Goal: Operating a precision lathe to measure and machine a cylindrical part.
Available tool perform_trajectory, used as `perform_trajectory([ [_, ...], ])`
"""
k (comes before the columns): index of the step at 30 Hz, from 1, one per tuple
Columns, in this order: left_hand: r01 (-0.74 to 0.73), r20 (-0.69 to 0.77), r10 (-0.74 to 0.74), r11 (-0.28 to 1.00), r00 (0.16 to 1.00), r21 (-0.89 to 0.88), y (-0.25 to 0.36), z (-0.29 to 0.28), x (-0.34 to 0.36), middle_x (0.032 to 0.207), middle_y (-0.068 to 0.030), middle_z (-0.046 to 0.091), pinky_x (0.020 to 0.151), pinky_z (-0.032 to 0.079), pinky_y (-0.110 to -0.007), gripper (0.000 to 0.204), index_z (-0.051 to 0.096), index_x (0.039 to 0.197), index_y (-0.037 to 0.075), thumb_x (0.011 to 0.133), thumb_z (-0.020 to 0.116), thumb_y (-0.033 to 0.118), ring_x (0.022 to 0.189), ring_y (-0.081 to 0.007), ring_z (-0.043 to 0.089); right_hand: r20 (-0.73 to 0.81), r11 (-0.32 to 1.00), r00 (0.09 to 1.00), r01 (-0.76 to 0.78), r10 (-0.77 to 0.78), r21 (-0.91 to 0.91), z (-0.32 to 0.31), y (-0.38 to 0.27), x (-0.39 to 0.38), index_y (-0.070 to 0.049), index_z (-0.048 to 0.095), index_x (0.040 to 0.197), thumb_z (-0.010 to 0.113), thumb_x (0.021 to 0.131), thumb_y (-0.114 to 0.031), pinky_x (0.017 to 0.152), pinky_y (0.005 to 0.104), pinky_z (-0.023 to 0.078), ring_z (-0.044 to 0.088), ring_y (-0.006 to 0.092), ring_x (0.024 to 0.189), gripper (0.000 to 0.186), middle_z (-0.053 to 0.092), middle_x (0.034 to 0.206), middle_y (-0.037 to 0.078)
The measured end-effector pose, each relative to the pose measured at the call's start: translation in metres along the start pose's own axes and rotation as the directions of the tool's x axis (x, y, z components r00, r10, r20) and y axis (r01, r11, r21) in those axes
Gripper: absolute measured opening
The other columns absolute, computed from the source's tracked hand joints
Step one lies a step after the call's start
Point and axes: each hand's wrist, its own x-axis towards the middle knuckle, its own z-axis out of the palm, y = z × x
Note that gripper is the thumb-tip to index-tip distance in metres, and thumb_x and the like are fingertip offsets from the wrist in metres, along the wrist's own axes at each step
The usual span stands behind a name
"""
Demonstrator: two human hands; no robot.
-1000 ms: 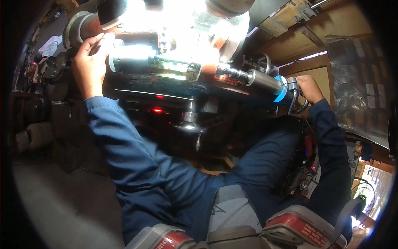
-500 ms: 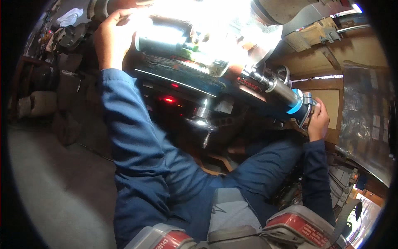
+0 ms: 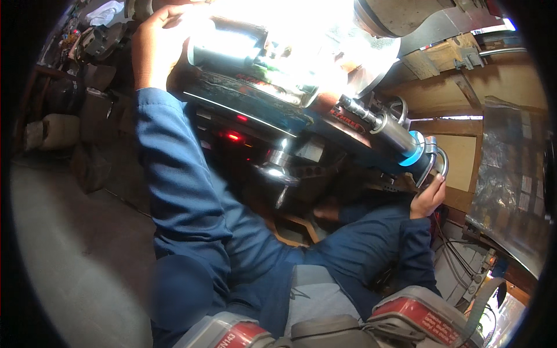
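A lathe-like machine (image 3: 238,110) stretches across the upper middle, its upper part washed out by bright light. At its left end is my left hand (image 3: 156,49), raised beside a thick metal cylinder (image 3: 223,49). Its fingers curl toward the machine's top, and glare hides what they grip. My right hand (image 3: 428,198) is closed at the lower end of a curved metal handle (image 3: 444,162). That handle sits at the outer end of a steel barrel (image 3: 390,134) with a blue ring (image 3: 415,149). Left of the barrel, a chuck-like tip (image 3: 354,105) points into the glare.
Below the machine are a shiny handwheel (image 3: 278,173) and red lights (image 3: 233,137). My legs are spread under it. A plastic-covered panel (image 3: 507,180) stands at right, with wooden boards (image 3: 447,87) behind. A respirator's filters (image 3: 418,316) fill the lower edge. A beige container (image 3: 55,132) lies left.
My right hand has moved down and to the left, and the curved handle has turned. My left hand stays at the machine's left end. The view has shifted slightly.
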Motion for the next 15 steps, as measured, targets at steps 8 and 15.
perform_trajectory([
  [8, 0.105, 0.016, -0.104, 0.994, 0.994, -0.04, 0.031, -0.009, -0.007, 0.097, -0.0064, 0.069, 0.077, 0.047, -0.026, 0.023, 0.068, 0.098, 0.006, 0.078, 0.072, 0.015, 0.087, -0.0112, 0.062, 0.629, 0.97, 0.776, -0.186, 0.048, 0.156, 0.004, 0.16, -0.004, -0.001, 0.059, 0.109, 0.062, 0.086, -0.022, 0.077, 0.0321, 0.045, 0.055, 0.0213, 0.095, 0.031, 0.058, 0.101, 0.012],
  [15, 0.26, 0.048, -0.255, 0.955, 0.966, -0.146, 0.092, -0.013, -0.023, 0.081, -0.0064, 0.065, 0.062, 0.049, -0.028, 0.019, 0.066, 0.092, 0.0, 0.089, 0.054, 0.014, 0.071, -0.0135, 0.061, 0.486, 0.965, 0.873, -0.088, -0.045, 0.247, 0.037, 0.109, -0.013, -0.002, 0.057, 0.112, 0.062, 0.086, -0.021, 0.08, 0.0327, 0.045, 0.054, 0.0213, 0.098, 0.033, 0.058, 0.104, 0.011],
])
